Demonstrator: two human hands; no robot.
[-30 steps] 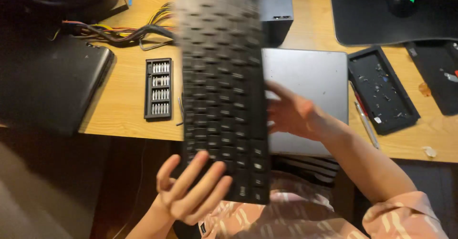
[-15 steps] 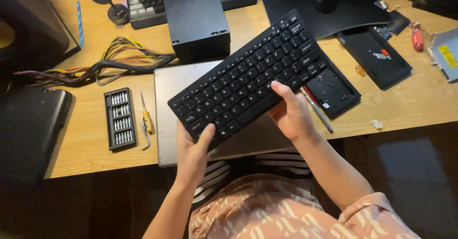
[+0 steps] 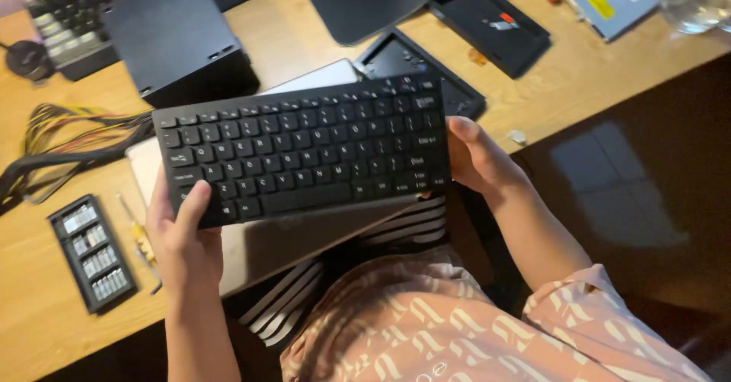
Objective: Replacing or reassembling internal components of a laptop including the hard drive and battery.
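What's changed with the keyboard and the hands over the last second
The black keyboard swung from standing upright to lying nearly level, keys up. The left hand now grips its lower left corner instead of hovering; the right hand stayed on the right end.

Both hands hold the keyboard (image 3: pixel 304 157) above the desk's (image 3: pixel 563 85) near edge, over a laptop (image 3: pixel 297 237), with the bit case (image 3: pixel 93 251) to its left and a box (image 3: pixel 179 43) behind.

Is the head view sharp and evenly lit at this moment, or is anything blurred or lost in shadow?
Head view: warm, dim light; the black keyboard and both hands, left hand, right hand, are sharp. The floor at right falls into deep shadow, with a faint reflection. The top left corner looks soft.
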